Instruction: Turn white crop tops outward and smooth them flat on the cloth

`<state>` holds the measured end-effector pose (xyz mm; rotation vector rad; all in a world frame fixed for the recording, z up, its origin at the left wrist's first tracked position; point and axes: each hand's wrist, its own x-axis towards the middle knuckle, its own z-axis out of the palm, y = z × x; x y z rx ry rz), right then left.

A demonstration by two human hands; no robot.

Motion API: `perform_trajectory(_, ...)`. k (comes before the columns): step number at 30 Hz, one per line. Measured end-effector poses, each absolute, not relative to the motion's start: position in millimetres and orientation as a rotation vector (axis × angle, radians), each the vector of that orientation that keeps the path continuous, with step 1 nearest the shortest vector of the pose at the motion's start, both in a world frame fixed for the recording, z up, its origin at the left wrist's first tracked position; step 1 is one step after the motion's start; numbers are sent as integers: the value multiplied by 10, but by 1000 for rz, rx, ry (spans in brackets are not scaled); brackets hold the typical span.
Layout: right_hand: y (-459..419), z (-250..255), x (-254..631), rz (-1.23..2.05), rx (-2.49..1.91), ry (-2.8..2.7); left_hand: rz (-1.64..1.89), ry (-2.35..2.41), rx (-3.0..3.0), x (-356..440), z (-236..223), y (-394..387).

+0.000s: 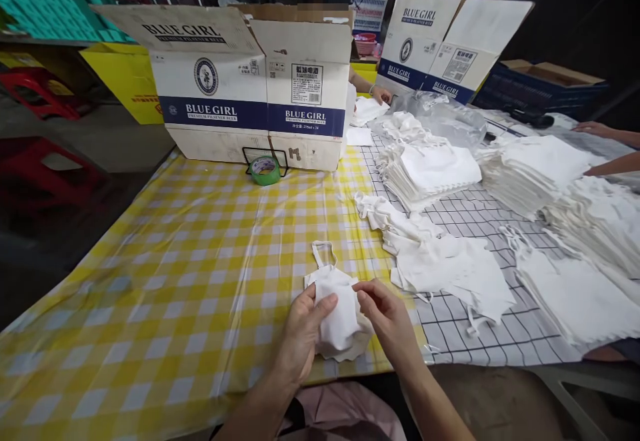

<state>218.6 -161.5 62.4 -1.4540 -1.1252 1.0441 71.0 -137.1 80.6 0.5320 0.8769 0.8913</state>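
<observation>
Close in front of me, at the near edge of the table, is a folded white garment with a thin strap [337, 314], like a camisole. Its strap loop sticks out at the top, onto the yellow checked cloth. My left hand [303, 324] grips its left side, thumb lying on top of the fabric. At the right edge, my right hand [383, 308] pinches the fabric between thumb and fingertips. A loose heap of similar white garments [445, 254] lies just to the right of my right hand.
Stacks of white garments [430, 168] cover the right side. A BLUE GIRL carton [225, 88] stands at the back, with green tape [265, 170] before it. Another carton [425, 48] stands behind. Another person's hand [383, 94] touches white fabric; an arm [610, 131] reaches in at right.
</observation>
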Motion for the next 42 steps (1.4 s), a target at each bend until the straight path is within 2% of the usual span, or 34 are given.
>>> perform_trajectory(5,-1650,685,2136,1199,-1424,-1011,867,940,692,728,792,-1377)
perform_trajectory(13,-1622,709,2062,1191,-1520,-1120,840,1115,940,766,673,-1382)
perform_trajectory(25,-1610,652,2075,1120,-1558,-1226,838,1103,902,795,640,-1363)
perform_trajectory(38,-1581,672,2079,1328,-1347,-1030,808,1079,886,785,677,-1360)
perform_trajectory(42,-1581,669,2073,1287,-1395,-1067,821,1097,883,776,652,-1356)
